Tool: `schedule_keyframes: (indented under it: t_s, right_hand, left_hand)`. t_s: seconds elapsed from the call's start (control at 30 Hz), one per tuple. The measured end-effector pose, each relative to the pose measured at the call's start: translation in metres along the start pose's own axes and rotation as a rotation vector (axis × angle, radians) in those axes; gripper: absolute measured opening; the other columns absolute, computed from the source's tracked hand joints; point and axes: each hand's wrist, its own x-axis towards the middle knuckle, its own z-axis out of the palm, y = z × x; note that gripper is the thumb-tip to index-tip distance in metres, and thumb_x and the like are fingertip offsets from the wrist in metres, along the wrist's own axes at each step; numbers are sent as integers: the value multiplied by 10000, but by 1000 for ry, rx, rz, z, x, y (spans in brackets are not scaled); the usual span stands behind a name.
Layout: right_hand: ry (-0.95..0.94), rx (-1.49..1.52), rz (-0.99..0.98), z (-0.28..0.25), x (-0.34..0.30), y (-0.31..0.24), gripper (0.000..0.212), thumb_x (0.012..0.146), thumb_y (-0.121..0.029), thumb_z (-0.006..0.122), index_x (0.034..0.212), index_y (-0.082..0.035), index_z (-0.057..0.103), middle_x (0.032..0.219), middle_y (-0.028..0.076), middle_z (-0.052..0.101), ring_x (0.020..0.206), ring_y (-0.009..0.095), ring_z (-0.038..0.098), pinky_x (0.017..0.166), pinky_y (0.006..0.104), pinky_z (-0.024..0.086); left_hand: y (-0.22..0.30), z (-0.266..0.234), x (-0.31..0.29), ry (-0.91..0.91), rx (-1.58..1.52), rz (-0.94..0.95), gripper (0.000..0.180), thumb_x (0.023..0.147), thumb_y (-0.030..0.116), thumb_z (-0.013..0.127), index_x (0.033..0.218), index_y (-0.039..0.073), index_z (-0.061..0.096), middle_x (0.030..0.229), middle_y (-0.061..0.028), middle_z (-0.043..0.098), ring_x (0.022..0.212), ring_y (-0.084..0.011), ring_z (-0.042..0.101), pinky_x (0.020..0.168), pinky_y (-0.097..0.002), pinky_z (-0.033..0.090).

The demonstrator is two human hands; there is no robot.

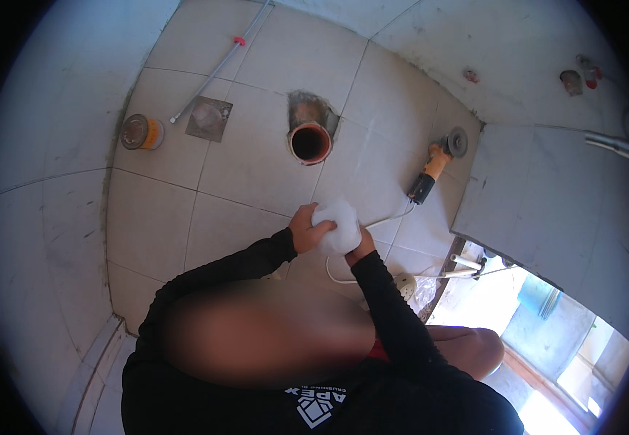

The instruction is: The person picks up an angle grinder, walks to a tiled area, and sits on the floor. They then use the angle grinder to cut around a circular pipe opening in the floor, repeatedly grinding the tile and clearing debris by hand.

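Both hands meet over the tiled floor around a rounded, soft-looking white mass [338, 227], whose exact kind I cannot make out. My left hand [306, 230] grips it from the left, with the thumb pressed onto its front. On the other side, my right hand [362, 247] holds it from the lower right; those fingers are partly hidden behind it. Beyond the hands, an open orange-brown drain pipe [310, 143] sits in a rough cutout in the floor.
An orange and black angle grinder [430, 173] lies to the right, its white cord [391, 218] running near my right hand. At the far left stand a tin can [142, 133], a square floor drain [208, 119] and a thin metal hose [209, 80]. Walls close in both sides.
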Motion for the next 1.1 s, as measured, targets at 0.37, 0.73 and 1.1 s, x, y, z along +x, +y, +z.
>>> schedule_keyframes:
  t_s: [0.37,0.73,1.1]
  right_hand:
    - [-19,-987,-674,25,-1,-19,452,869,-241,680,1203,26,535,1144,215,603,1081,337,583,931,368,459]
    - [-57,-971,-623,48,40,-33,589,892,-172,663,1382,40,414,1247,194,580,1163,242,564,969,329,443]
    - [-68,-1359,-827,47,41,-28,487,779,-57,668,1250,7,562,1251,246,585,1153,394,582,971,395,471]
  left_hand:
    - [-33,-30,24,-79,-153,-458,343,882,250,557,1051,-48,547,1034,-177,585,995,-262,565,850,-355,458]
    - [15,-44,36,283,-509,-500,506,852,166,587,1328,28,487,1078,-68,631,938,-182,617,826,-315,494]
    - [-29,-41,46,225,72,-236,463,838,91,581,1280,-2,485,1174,-148,592,1068,-230,586,871,-336,487]
